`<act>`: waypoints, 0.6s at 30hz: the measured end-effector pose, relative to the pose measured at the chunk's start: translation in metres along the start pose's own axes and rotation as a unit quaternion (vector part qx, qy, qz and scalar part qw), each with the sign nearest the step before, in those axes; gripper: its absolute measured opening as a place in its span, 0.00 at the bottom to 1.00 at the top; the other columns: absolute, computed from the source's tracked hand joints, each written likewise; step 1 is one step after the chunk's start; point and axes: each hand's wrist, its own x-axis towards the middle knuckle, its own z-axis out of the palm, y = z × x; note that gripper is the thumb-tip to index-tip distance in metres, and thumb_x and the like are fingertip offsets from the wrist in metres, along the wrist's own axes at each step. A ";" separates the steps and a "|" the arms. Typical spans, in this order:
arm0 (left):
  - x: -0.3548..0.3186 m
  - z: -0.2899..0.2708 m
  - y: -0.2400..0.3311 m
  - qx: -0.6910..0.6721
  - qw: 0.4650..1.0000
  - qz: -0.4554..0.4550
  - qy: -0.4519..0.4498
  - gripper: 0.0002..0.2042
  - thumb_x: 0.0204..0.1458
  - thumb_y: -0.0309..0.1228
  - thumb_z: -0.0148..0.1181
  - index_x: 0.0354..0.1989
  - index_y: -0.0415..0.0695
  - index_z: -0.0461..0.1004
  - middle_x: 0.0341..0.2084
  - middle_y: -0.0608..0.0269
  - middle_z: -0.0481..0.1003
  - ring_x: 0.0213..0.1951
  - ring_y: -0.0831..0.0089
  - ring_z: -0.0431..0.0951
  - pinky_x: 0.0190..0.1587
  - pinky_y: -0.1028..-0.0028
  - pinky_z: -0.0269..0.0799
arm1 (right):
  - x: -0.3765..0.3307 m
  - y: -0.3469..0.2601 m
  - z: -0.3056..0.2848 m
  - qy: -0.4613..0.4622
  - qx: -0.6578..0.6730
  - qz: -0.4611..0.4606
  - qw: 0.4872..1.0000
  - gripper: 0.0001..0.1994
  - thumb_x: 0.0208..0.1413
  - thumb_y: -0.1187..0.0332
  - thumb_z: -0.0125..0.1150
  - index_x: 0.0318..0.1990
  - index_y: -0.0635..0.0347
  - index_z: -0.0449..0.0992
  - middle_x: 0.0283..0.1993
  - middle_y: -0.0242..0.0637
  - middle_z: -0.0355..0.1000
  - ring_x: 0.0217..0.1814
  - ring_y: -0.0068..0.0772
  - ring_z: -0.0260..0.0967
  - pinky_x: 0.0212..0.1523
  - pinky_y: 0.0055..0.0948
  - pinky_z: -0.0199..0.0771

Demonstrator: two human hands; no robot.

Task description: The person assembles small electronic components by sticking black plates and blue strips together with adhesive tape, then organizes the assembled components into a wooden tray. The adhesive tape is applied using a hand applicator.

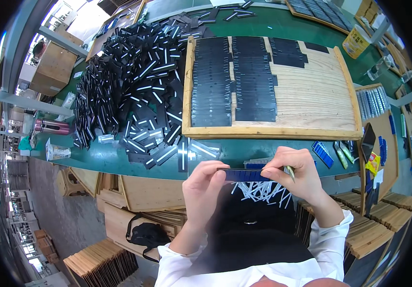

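Note:
My left hand (202, 189) and my right hand (296, 171) pinch the two ends of a narrow dark blue strip (242, 175) divided by thin lines. It is stretched level between them, over the near edge of the green table. A slim pointed tool, perhaps tweezers (289, 174), is also tucked in my right hand. Just behind the strip lies another blue strip (258, 164), partly hidden by my fingers. Below, narrow white strips (263, 192) lie heaped over my dark apron (251, 239).
Ahead stands a wooden tray (273, 131) with overlapping rows of black pieces (210, 81). Left of it spreads a big pile of black pieces with white strips (139, 71). Blue pieces (322, 154) and green-handled tools (344, 152) lie at right. A pink bottle (52, 126) is far left.

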 end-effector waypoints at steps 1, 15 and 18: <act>0.001 0.002 0.003 -0.036 0.999 -0.039 0.005 0.07 0.57 0.17 0.55 0.42 0.32 0.76 0.42 0.56 0.74 0.42 0.71 0.77 0.47 0.74 0.76 | 0.000 -0.001 0.000 0.001 -0.002 0.002 1.000 0.03 0.47 0.74 0.71 0.28 0.63 0.82 0.24 0.34 0.77 0.25 0.25 0.67 0.27 0.24 0.66; 0.010 0.022 0.003 -0.074 0.979 -0.154 -0.111 0.09 0.54 0.18 0.60 0.43 0.26 0.77 0.38 0.50 0.80 0.39 0.66 0.82 0.44 0.71 0.81 | 0.001 -0.004 -0.004 0.000 -0.005 0.041 0.999 0.06 0.49 0.68 0.72 0.30 0.61 0.82 0.24 0.37 0.75 0.24 0.30 0.72 0.26 0.26 0.68; 0.009 0.021 0.002 -0.096 0.976 -0.151 -0.125 0.16 0.52 0.15 0.61 0.50 0.27 0.73 0.42 0.49 0.79 0.41 0.67 0.82 0.47 0.72 0.79 | 0.002 -0.007 -0.008 -0.012 0.026 0.082 0.996 0.06 0.50 0.68 0.71 0.30 0.62 0.82 0.25 0.37 0.76 0.26 0.25 0.73 0.27 0.24 0.69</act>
